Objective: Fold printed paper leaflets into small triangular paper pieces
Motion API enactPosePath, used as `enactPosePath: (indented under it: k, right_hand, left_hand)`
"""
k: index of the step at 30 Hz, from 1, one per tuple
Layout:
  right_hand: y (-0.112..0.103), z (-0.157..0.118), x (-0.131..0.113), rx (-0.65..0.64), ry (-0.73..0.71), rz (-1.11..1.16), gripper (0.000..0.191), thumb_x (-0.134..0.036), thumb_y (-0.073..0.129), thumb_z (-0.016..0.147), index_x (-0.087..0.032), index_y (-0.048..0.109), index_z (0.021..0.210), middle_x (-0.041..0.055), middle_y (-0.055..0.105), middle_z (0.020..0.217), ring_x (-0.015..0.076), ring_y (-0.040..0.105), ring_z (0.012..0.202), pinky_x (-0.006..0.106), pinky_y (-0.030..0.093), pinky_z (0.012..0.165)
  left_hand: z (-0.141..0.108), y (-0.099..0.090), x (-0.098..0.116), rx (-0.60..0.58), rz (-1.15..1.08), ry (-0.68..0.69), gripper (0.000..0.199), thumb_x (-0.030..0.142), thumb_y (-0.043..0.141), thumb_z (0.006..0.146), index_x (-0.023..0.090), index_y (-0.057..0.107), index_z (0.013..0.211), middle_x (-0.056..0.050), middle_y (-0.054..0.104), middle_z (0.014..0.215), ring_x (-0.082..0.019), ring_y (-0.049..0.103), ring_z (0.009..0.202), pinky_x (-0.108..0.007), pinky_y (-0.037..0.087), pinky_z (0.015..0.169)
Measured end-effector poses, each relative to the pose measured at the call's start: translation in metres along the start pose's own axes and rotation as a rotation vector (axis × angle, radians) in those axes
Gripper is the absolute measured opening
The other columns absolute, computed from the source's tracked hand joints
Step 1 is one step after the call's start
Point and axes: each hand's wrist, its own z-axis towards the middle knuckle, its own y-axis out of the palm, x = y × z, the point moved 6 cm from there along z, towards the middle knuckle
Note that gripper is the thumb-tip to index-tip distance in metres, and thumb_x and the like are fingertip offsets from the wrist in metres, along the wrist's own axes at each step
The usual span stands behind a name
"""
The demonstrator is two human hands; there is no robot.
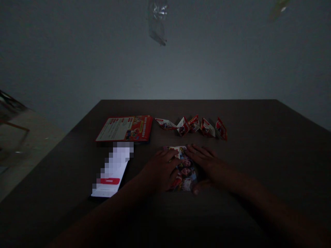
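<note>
On the dark table [258,137], the picture sheet [186,177] lies beneath the left hand [164,168], fingers slightly spread, and the right hand [209,165], fingers fanned at its right edge, where light, even pressure should steady it best.

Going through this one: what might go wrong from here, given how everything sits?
The left hand lies over the colourful rectangular printed sheet, and the right hand is at its right edge; uneven pressure might shift or crease it.

The left forearm is close to the black rectangular phone with a lit screen, so it might nudge it.
</note>
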Motion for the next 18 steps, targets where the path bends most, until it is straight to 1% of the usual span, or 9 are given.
enactPosePath:
  k: [4, 8, 11, 14, 18]
  right_hand:
    - [0.003, 0.001, -0.001, -0.044, -0.012, -0.001, 0.117, -0.065, 0.069, 0.056, -0.015, 0.013, 0.147, 0.0178, 0.012, 0.151, 0.0355, 0.011, 0.138, 0.054, 0.011, 0.109]
    - [0.003, 0.002, -0.001, -0.047, -0.026, 0.009, 0.122, -0.065, 0.071, 0.053, -0.016, 0.011, 0.147, 0.0176, 0.005, 0.152, 0.0355, 0.007, 0.139, 0.053, 0.007, 0.110]
    - [0.003, 0.001, -0.002, -0.048, -0.038, 0.013, 0.123, -0.066, 0.071, 0.053, -0.015, 0.010, 0.147, 0.0180, 0.005, 0.152, 0.0352, 0.007, 0.139, 0.052, 0.006, 0.110]
    - [0.001, 0.001, -0.004, -0.053, -0.038, 0.013, 0.121, -0.068, 0.068, 0.055, -0.013, 0.010, 0.147, 0.0190, 0.006, 0.152, 0.0347, 0.005, 0.139, 0.053, 0.005, 0.110]
    - [-0.001, 0.000, -0.006, -0.061, -0.049, 0.019, 0.117, -0.069, 0.065, 0.059, -0.014, 0.012, 0.147, 0.0177, 0.006, 0.152, 0.0341, 0.004, 0.139, 0.052, 0.006, 0.111]
  left_hand:
    - [0.000, 0.002, -0.001, -0.003, -0.018, -0.009, 0.032, 0.023, 0.049, 0.085, 0.018, 0.057, 0.116, -0.012, 0.053, 0.124, -0.025, 0.048, 0.117, -0.044, 0.031, 0.104]
    - [-0.001, 0.002, 0.001, -0.002, -0.060, 0.005, 0.035, 0.031, 0.052, 0.085, 0.019, 0.055, 0.118, -0.011, 0.052, 0.125, -0.025, 0.046, 0.118, -0.044, 0.029, 0.105]
    - [-0.002, 0.000, 0.005, -0.021, -0.096, 0.032, 0.045, 0.038, 0.058, 0.081, 0.019, 0.053, 0.122, -0.011, 0.051, 0.127, -0.026, 0.044, 0.120, -0.045, 0.025, 0.107]
    - [-0.002, -0.002, 0.011, -0.045, -0.118, 0.062, 0.050, 0.044, 0.062, 0.077, 0.019, 0.054, 0.120, -0.011, 0.051, 0.127, -0.027, 0.044, 0.119, -0.048, 0.019, 0.109]
    - [-0.002, -0.002, 0.015, -0.090, -0.131, 0.071, 0.059, 0.049, 0.067, 0.070, 0.020, 0.055, 0.119, -0.011, 0.049, 0.128, -0.029, 0.044, 0.119, -0.050, 0.019, 0.108]
